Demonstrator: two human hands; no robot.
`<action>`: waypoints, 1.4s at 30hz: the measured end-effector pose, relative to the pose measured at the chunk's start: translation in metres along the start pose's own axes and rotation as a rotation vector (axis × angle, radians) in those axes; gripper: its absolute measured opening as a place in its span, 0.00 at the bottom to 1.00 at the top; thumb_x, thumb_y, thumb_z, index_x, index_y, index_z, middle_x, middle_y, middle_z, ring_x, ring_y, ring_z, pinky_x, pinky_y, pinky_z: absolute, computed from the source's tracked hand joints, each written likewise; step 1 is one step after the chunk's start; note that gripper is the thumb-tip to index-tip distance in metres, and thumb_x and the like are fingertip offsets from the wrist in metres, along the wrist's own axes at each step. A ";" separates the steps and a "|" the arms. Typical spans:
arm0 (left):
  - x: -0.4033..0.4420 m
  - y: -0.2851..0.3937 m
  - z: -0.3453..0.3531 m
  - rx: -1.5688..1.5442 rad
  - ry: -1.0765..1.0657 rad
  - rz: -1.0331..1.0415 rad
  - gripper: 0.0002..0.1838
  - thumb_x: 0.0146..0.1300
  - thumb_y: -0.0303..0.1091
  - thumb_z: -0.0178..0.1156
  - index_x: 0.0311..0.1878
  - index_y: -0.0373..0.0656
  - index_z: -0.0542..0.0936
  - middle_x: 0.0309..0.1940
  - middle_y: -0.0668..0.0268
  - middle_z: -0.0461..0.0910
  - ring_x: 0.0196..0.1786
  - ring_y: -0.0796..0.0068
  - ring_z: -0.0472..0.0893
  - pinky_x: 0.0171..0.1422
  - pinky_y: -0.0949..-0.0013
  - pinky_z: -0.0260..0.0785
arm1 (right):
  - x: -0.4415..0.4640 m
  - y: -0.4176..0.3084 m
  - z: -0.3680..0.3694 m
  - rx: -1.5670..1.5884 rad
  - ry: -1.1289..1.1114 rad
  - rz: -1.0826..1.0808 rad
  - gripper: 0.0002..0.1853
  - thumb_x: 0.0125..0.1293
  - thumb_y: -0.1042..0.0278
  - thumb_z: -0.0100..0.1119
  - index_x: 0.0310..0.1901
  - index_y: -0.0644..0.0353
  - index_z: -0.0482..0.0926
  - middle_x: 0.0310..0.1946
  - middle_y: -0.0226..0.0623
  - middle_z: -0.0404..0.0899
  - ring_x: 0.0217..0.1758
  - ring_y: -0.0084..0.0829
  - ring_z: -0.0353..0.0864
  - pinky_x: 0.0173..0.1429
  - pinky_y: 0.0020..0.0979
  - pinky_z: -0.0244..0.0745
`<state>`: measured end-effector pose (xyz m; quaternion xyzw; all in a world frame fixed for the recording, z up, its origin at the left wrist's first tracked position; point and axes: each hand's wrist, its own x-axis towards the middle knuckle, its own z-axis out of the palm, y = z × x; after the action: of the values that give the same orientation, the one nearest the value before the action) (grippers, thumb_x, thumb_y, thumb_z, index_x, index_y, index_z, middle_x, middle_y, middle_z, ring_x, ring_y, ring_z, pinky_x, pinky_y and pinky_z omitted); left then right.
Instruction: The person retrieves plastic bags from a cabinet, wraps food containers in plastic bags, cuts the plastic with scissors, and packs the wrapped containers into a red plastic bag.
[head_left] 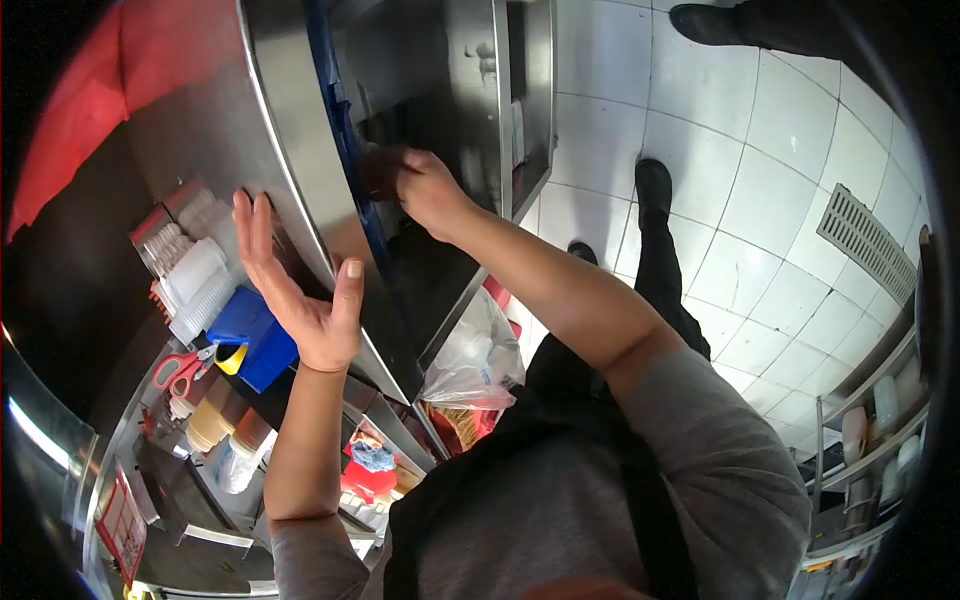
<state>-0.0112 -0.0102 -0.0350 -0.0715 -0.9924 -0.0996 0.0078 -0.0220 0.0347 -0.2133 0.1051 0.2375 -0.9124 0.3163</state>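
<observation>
Steel counter (285, 125) lies beneath our left hand (305, 305), fingers spread loose, while we cannot tell whether our blurred right hand (432, 194) grasps anything.

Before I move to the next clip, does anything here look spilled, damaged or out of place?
Nothing plainly stands out. The floor tiles show no obvious spill, and the red scissors near the blue container look intact. Blur hides detail around the right hand.

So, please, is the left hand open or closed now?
Open: the left hand has its fingers stretched out, and its thumb stands well apart from them.
</observation>
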 end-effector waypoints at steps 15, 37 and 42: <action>0.000 0.000 -0.001 -0.018 -0.003 -0.027 0.43 0.52 0.52 0.63 0.66 0.36 0.60 0.69 0.48 0.53 0.71 0.51 0.53 0.72 0.54 0.45 | 0.027 0.007 -0.030 0.331 0.124 0.360 0.29 0.59 0.35 0.54 0.50 0.51 0.75 0.46 0.27 0.74 0.48 0.25 0.70 0.51 0.34 0.63; -0.050 0.071 0.036 -0.378 0.098 0.204 0.16 0.51 0.19 0.57 0.47 0.35 0.75 0.48 0.50 0.75 0.53 0.53 0.74 0.59 0.57 0.64 | -0.049 -0.113 0.003 -2.285 -0.254 -0.400 0.15 0.50 0.69 0.57 0.43 0.54 0.81 0.41 0.29 0.79 0.51 0.32 0.70 0.56 0.37 0.61; -0.062 0.053 0.110 -0.504 0.145 -0.414 0.28 0.59 0.29 0.55 0.62 0.33 0.62 0.60 0.44 0.65 0.63 0.46 0.65 0.69 0.57 0.54 | -0.025 -0.138 -0.013 -2.185 -0.485 -0.253 0.14 0.52 0.65 0.58 0.41 0.56 0.82 0.40 0.34 0.80 0.52 0.34 0.72 0.56 0.39 0.64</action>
<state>0.0581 0.0548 -0.1346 0.1393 -0.9269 -0.3462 0.0401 -0.0888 0.1489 -0.1650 -0.4331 0.8504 -0.2370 0.1818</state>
